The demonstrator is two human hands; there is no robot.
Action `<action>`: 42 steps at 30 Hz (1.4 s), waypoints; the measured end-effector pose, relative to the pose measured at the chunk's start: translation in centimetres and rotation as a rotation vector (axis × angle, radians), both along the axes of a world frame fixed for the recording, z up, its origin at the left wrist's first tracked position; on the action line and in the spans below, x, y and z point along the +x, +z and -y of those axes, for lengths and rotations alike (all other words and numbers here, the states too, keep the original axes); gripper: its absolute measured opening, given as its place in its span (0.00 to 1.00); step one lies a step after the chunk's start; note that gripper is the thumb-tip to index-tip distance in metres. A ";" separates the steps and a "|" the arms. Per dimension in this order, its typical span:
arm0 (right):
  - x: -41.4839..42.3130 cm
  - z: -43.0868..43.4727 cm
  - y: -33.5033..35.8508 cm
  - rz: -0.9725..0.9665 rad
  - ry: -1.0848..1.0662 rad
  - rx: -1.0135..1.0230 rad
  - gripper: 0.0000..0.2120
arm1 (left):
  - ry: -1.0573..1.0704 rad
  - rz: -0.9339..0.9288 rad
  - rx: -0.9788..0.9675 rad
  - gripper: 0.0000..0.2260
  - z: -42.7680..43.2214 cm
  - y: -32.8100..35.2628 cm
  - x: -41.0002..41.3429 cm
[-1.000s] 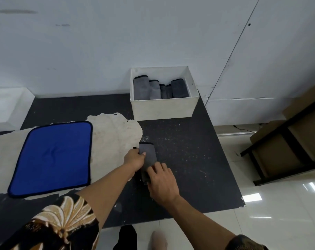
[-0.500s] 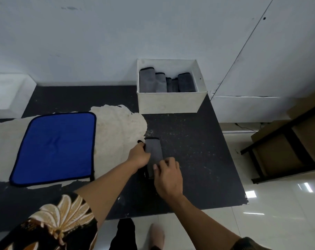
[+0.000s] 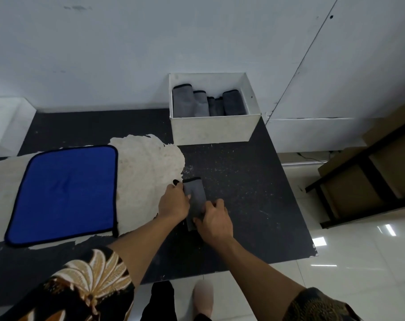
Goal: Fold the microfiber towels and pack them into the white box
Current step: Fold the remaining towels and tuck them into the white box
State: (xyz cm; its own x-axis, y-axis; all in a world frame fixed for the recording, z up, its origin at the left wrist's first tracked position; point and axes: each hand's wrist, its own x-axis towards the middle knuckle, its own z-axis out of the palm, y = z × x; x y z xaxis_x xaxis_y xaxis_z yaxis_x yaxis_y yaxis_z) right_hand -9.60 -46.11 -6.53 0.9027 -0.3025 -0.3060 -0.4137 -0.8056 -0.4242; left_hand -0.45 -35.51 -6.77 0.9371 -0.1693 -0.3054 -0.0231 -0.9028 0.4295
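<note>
A narrow folded grey towel [image 3: 195, 195] lies on the dark table between my hands. My left hand [image 3: 173, 202] grips its left edge near the far end, thumb on top. My right hand [image 3: 214, 221] holds the near end with curled fingers, hiding that part. The white box [image 3: 214, 129] stands at the back of the table against the wall, with several folded grey towels [image 3: 208, 104] upright inside. A blue towel [image 3: 64, 193] with black trim lies flat and unfolded at the left.
The dark table top [image 3: 243, 181] has a worn pale patch [image 3: 148, 167] beside the blue towel. Its right edge drops to a tiled floor [image 3: 359, 262]. A dark shelf with cardboard boxes [image 3: 370, 177] stands at the right.
The towel stays in place between both hands. My right hand has slid slightly toward its near end and curled onto it. The camera has tilted a little.
</note>
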 end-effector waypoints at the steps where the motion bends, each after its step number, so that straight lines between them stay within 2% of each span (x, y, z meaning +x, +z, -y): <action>1: 0.3 0.0 0.0 -0.021 0.001 0.010 0.17 | 0.035 -0.024 0.005 0.13 0.1 -0.1 0.0; 4: 1.1 0.1 0.3 -0.058 -0.039 0.083 0.20 | 0.142 -0.120 0.010 0.15 0.4 -0.3 0.8; 8: 2.3 0.6 0.8 -0.136 -0.261 0.384 0.31 | 0.284 -0.209 -0.081 0.18 0.5 -0.3 1.6; 9: 2.7 0.8 0.9 -0.159 -0.274 0.440 0.29 | 0.316 -0.210 -0.108 0.19 0.5 -0.2 1.6; 12: 3.8 1.2 1.2 -0.098 -0.379 0.702 0.13 | 0.316 -0.233 -0.124 0.17 0.7 0.2 1.7; 14: 4.4 1.4 1.8 -0.049 -0.466 0.925 0.12 | 0.296 -0.253 -0.187 0.20 1.2 1.1 1.6; 16: 5.2 1.7 2.6 0.011 -0.481 1.057 0.14 | 0.257 -0.242 -0.329 0.24 1.8 2.6 1.6; 18: 6.2 2.3 3.9 0.094 -0.496 1.147 0.16 | 0.159 -0.147 -0.423 0.21 2.2 4.8 1.8; 20: 7.6 3.0 5.5 0.165 -0.538 1.236 0.17 | 0.057 0.035 -0.408 0.14 2.4 7.4 2.8; 23: 10.6 4.3 8.3 0.246 -0.581 1.391 0.17 | -0.037 0.266 -0.377 0.15 2.7 11.1 5.3; 25: 12.9 5.0 10.2 0.315 -0.558 1.383 0.16 | -0.080 0.365 -0.347 0.16 2.9 13.1 7.2; 27: 15.4 5.6 12.0 0.383 -0.528 1.292 0.13 | -0.100 0.392 -0.364 0.16 3.1 14.7 9.1; 30: 18.7 6.9 14.1 0.473 -0.479 1.124 0.09 | -0.136 0.287 -0.436 0.19 3.6 16.4 10.8; 32: 20.7 8.3 14.9 0.498 -0.449 1.029 0.10 | -0.162 0.240 -0.448 0.17 4.1 16.9 11.8; 34: 22.6 9.7 15.0 0.480 -0.421 0.971 0.10 | -0.159 0.222 -0.438 0.14 4.7 17.2 13.3; 38: 27.0 13.2 14.1 0.443 -0.427 0.936 0.10 | -0.091 0.143 -0.368 0.15 6.1 17.1 16.2; 42: 31.9 17.0 12.1 0.283 -0.377 0.845 0.18 | 0.005 0.120 -0.370 0.13 7.6 16.1 18.3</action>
